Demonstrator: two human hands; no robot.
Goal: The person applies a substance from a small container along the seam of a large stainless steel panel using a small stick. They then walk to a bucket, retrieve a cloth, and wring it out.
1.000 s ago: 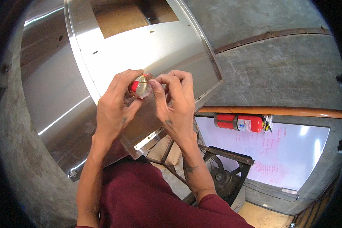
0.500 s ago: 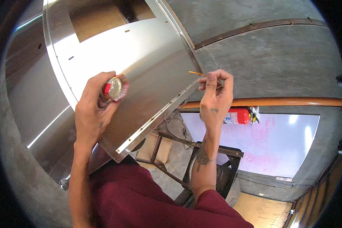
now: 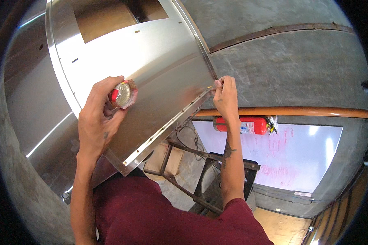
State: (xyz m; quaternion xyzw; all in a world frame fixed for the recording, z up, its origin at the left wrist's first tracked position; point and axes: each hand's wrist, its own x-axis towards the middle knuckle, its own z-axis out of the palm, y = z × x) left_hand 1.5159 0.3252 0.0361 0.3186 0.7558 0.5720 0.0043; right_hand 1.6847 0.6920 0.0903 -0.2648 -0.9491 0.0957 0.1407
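Observation:
My left hand (image 3: 97, 116) is wrapped round a small red-labelled container (image 3: 124, 94), its silvery round end turned up and its rim ragged. It is held above the shiny sheet-metal panel (image 3: 151, 81). At the panel's right corner my right hand (image 3: 226, 98) pinches a thin yellow stick (image 3: 209, 87); only its tip shows past the fingers. That tip is close to the upper end of a pale strip (image 3: 167, 128) with several dark spots, which runs along the panel's near edge. Whether the tip touches the metal I cannot tell.
Below the right forearm are a red fire extinguisher (image 3: 251, 125) and a whiteboard (image 3: 298, 155) with faint pink marks. An orange pipe (image 3: 298, 111) runs along the grey wall. A dark metal frame (image 3: 184, 194) stands under the panel, which has a rectangular cutout (image 3: 106, 20) at its far end.
My right hand has moved slightly left and turned, bringing the yellow stick down to the panel's edge corner. My left hand keeps the container in nearly the same place.

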